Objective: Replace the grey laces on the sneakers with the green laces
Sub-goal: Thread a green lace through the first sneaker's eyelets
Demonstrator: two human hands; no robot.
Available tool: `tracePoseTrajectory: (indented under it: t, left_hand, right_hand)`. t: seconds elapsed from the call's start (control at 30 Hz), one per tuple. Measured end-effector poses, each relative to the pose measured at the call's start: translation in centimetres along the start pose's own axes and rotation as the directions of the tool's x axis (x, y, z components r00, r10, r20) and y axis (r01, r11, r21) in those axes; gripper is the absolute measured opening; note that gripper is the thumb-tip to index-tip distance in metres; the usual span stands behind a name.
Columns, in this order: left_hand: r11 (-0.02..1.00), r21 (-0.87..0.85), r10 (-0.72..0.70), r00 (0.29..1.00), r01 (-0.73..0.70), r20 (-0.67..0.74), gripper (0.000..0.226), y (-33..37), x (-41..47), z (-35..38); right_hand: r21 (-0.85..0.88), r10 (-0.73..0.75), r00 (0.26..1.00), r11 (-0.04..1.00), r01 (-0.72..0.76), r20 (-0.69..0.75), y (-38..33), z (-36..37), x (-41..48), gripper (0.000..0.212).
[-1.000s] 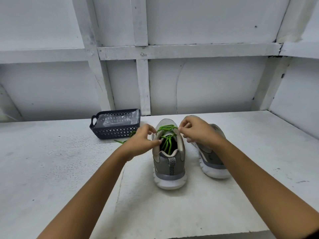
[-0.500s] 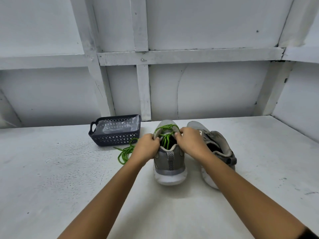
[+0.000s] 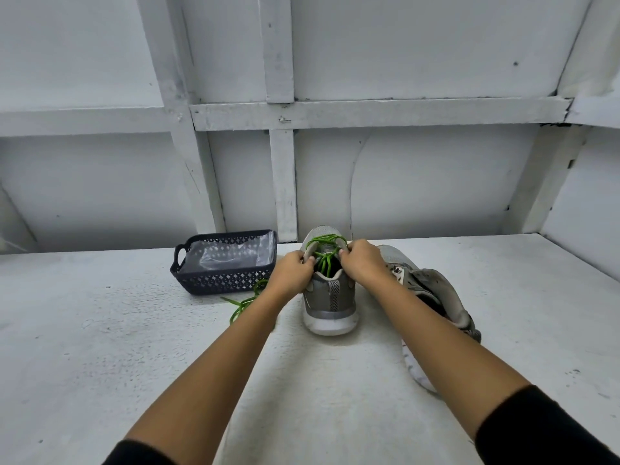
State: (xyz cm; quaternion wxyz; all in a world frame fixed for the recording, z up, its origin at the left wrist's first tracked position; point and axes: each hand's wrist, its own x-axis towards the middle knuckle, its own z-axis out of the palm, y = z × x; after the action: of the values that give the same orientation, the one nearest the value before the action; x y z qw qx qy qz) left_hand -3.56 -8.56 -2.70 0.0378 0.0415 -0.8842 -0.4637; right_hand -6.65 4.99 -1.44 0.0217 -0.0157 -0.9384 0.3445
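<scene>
Both hands up at the upright sneaker, heel toward the camera, mid-table. Left hand clamped on the collar edge at 9 o'clock of the shoe opening, fingers curled tight. Right hand clamped likewise at 3 o'clock. Green lace criss-crossed in the gap between the two hands, running from the opening toward 12 o'clock over the tongue. Cannot tell whether any strand is pinched under the fingertips. Second sneaker tipped on its side at 3 o'clock of the first, partly behind the right forearm. Loose green lace heaped on the white table at 8 o'clock of the left hand, partly hidden by the left forearm. Dark lattice basket at 10 o'clock of the left hand, close by, clear plastic inside. Black sleeves at the lower edge.
</scene>
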Motion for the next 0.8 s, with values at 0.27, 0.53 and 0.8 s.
tracePoseTrajectory:
  t: [0.27, 0.53, 0.8]
  left_hand:
    - [0.982, 0.142, 0.128, 0.992, -0.124, -0.017, 0.04, -1.3, -1.1, -4.3]
    - [0.933, 0.298, 0.224, 0.973, -0.2, -0.05, 0.03, -5.8, -2.9, -7.7]
    - [0.798, 0.59, 0.092, 0.992, -0.125, 0.086, 0.033, -10.5, -3.4, -5.8]
  right_hand:
    - [-0.08, -0.212, 0.975, 0.975, 0.207, -0.064, -2.5, -2.1, -1.7, 0.04]
    - [-0.13, -0.535, 0.844, 0.84, 0.526, -0.042, -7.5, 1.9, -6.6, 0.033]
    - [-0.321, -0.307, 0.9, 0.857, 0.402, 0.309, -5.4, 9.2, -7.7, 0.032]
